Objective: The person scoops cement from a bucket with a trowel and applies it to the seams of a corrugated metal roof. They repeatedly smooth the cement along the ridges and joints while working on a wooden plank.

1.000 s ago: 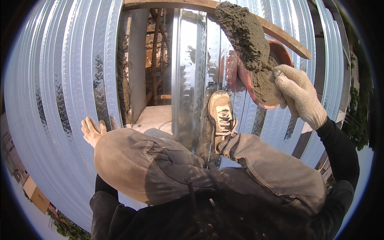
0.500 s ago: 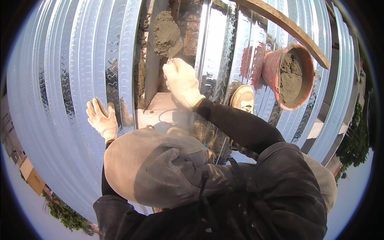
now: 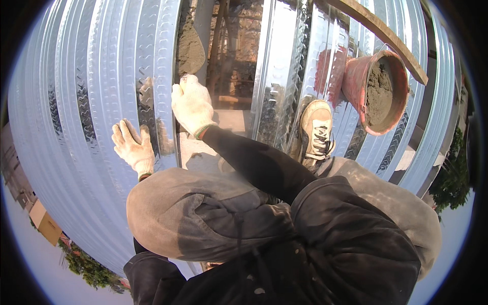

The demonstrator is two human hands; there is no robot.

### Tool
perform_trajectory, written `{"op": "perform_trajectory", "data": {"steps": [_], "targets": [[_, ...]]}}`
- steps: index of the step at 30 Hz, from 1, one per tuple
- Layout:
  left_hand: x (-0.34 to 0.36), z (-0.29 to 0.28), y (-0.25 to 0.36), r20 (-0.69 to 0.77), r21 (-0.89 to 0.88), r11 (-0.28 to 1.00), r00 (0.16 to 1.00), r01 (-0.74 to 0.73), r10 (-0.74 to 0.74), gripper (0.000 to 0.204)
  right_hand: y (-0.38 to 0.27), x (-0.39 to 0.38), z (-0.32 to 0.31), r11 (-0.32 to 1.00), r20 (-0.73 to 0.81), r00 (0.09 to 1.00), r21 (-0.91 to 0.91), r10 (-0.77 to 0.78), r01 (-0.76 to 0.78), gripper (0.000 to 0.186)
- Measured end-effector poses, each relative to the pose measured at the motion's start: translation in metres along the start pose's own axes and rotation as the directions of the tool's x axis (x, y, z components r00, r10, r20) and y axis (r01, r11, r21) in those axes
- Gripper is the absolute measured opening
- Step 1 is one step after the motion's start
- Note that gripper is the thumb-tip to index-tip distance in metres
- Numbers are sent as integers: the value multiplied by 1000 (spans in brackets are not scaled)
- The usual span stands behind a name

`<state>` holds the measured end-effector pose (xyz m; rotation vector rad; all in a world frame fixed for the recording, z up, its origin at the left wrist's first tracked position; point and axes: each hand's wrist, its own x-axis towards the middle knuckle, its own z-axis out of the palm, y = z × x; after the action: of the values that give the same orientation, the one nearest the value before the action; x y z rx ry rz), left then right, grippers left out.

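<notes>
My left hand (image 3: 133, 145), in a pale knit glove, rests open with spread fingers on the ribbed silver metal sheet (image 3: 66, 76), left of a long gap. Across to the left reaches my right hand (image 3: 193, 107), also gloved, closed on the handle of a trowel (image 3: 192, 53), most of which my fingers hide. The trowel, covered in grey mortar, lies along the narrow strip at the gap's left edge, against a grey beam (image 3: 202, 23). A worn red bucket (image 3: 356, 89) holding wet mortar leans tilted on the sheeting at the right.
The opening (image 3: 236, 56) shows rough brick and timber below, with a pale concrete ledge (image 3: 195, 157) at its near end. A wooden plank (image 3: 386, 35) lies across the upper right. My shoe (image 3: 315, 129) stands on the sheeting beside the bucket. Trees (image 3: 447, 183) show at the rim.
My right hand has swung from the bucket leftward to the gap's left edge with the loaded trowel, whose mortar now lies lower along that edge. My left hand stays on the sheet, fingers spread.
</notes>
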<state>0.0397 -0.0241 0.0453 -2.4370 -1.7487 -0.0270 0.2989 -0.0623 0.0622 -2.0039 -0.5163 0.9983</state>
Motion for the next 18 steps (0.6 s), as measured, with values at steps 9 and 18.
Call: {"op": "perform_trajectory", "data": {"steps": [9,18], "targets": [[4,-7,4,21,-16,1000,1000,9,-8,79,8,0,-4,998,78,997,-63,-15,20,36],[6,-8,5,20,-41,999,1000,6,-5,77,15,-14,-1,990,169,982,-94,-88,105,33]]}}
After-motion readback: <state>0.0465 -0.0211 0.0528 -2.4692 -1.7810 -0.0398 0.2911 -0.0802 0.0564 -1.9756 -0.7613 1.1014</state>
